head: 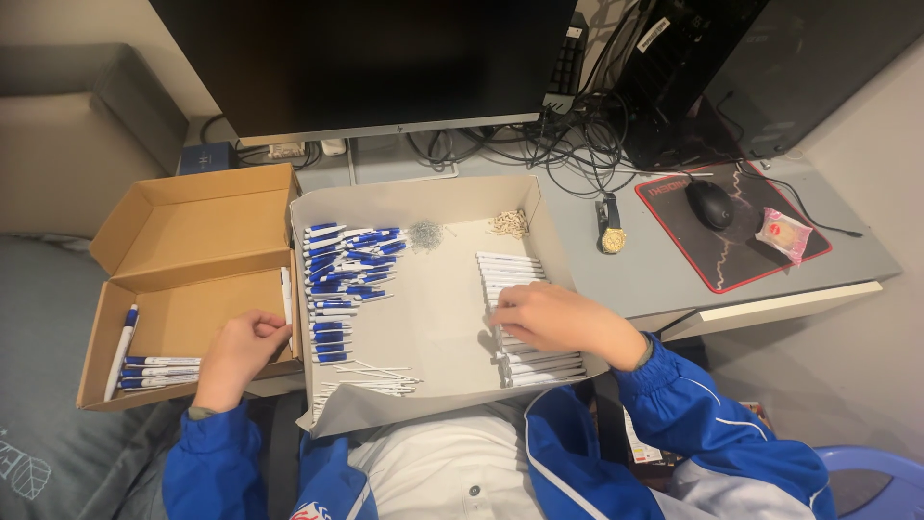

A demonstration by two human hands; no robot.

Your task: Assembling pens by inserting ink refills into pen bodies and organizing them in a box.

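My right hand (553,318) rests curled on the white pen barrels (525,279); my left hand (236,351) seems to pinch one pen (286,294) at the brown box (192,221) edge. A nudge could scatter the stack.

Both arms in blue sleeves reach forward from the torso, the left hand (234,354) curled with fingers bent inward and knuckles up, wrist low, while the right hand (551,321) lies palm down, fingers drawn together and pointing left, forearm angled in from the right
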